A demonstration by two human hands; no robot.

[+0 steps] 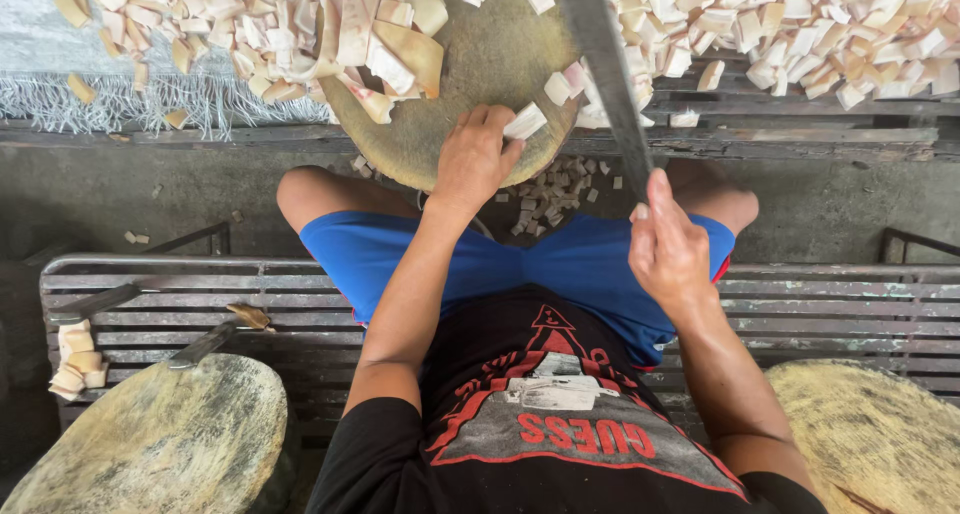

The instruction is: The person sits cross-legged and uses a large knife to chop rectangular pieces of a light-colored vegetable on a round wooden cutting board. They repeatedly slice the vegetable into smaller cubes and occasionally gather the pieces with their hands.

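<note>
While your left hand (475, 159) rests on the round block (480, 69), its fingertips press down on one pale chunk (525, 121) near the block's front edge; the hand is curled loosely over it, pinning it rather than wrapping it. Your right hand (668, 249) is closed in a full fist around the handle of the long knife (605, 64), blade raised and slanting up across the block, clear of the chunk.

Handling, judged from looks: the chunk seems light, firm and stiff, with flat cut faces (likely a little slick if moist, cannot confirm). Hold it by the flat top, fingers tucked well back from the cutting line. The knife looks long and fairly heavy toward the blade, so take it fully round the handle, as now.

Surroundings: heaps of cut pieces (800, 24) lie beyond and to both sides of the block on the tabletop; small scraps (550, 194) lie on the floor between your knees. You sit on a slatted bench (820, 304); two more blocks stand at its ends.
</note>
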